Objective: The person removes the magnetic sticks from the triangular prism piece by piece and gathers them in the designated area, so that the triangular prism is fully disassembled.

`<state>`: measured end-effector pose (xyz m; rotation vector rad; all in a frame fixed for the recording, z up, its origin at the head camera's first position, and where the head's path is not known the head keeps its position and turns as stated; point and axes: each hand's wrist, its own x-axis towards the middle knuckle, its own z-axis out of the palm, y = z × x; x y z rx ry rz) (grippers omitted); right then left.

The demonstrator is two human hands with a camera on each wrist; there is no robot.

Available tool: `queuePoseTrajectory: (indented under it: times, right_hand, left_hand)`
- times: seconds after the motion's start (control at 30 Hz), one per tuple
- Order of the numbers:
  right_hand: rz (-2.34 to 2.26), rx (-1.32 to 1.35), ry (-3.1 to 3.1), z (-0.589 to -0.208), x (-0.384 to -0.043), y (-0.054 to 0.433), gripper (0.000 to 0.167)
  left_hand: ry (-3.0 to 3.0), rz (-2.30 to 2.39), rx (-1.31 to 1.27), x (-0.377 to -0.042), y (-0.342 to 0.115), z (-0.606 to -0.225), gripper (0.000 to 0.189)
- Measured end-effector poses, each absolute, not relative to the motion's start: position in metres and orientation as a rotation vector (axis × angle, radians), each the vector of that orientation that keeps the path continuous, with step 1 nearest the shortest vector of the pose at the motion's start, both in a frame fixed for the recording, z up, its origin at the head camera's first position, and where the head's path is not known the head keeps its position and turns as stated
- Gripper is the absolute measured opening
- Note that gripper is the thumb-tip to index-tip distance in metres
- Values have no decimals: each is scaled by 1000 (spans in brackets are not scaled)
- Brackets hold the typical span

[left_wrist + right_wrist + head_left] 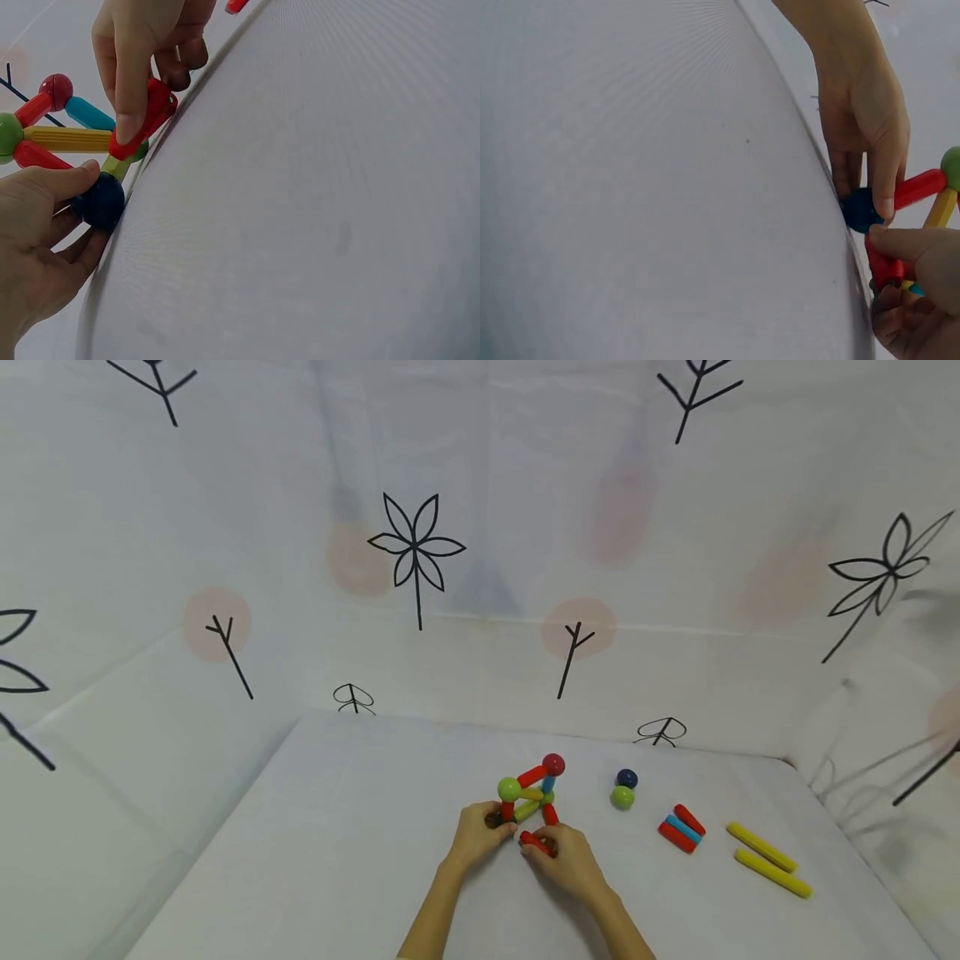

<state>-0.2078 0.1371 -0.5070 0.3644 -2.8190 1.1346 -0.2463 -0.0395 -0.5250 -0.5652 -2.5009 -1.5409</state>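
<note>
My left hand (474,839) grips a dark blue ball (103,201) between thumb and fingers, low at the front of a small frame of rods and balls. A red rod (922,187) runs from that ball to a light green ball (509,789). A yellow rod (71,139), a blue rod (90,113) and a red ball (553,765) are also in the frame. My right hand (564,860) pinches a short red rod (150,116), its end close to the dark blue ball. Whether the two touch, I cannot tell. Fingers partly hide both pieces.
Right of the frame lie a loose dark blue ball (627,778) and a green ball (622,797). Farther right are short red rods (677,837), a light blue rod (683,829) and two long yellow rods (772,873). A white cloth (300,860) covers the table.
</note>
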Motion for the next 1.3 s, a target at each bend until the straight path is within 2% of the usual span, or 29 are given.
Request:
queuePoseTrajectory:
  times: [0.17, 0.37, 0.73, 1.3]
  right_hand:
    - [1204, 210, -2857, -500, -202, 155, 23]
    - [1113, -3, -2918, -491, -195, 199, 27]
    - [895, -146, -2944, -499, -180, 274, 32]
    - [853, -232, -2810, -504, -177, 291, 27]
  left_hand:
    - [-2503, -1562, -549, -245, -39, -523, 24]
    - [-2527, -1569, -529, -243, -39, -521, 26]
    - [-2554, -1565, -508, -242, -38, -519, 29]
    - [-2558, -1565, -503, -242, -39, -520, 28]
